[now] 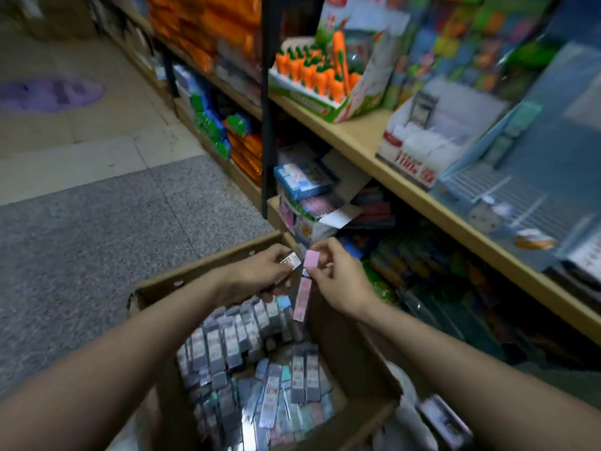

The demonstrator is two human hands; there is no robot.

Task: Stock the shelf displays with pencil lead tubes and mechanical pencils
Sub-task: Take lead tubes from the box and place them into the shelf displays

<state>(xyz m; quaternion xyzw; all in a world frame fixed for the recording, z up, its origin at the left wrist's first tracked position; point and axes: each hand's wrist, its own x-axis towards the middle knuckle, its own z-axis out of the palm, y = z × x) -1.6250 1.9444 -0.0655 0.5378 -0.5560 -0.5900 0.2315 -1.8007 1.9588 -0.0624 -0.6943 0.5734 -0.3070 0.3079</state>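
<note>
1. Shelves ran along the right, loaded with display boxes; a white display sat on the upper board. Much of this was blurred.
2. Carton stood open on the floor below the hands, part-filled with lead tubes lying in loose rows, mostly grey and pale blue.
3. Left hand was above the carton's far edge, fingers curled round a bunch of tubes; a white label end showed at its fingertips.
4. Right hand was just beside it, pinching a pink tube at the upper end. A second pink tube hung below, over the carton; whether it was held or attached, cannot tell.
5. Step judged: gathering and sorting tubes from the carton, before shelving. No mechanical pencils identified.
6. Next move likely needs the pink tubes settled into one hand, then a reach right and up to a shelf display. Which display takes them, cannot tell.
</note>
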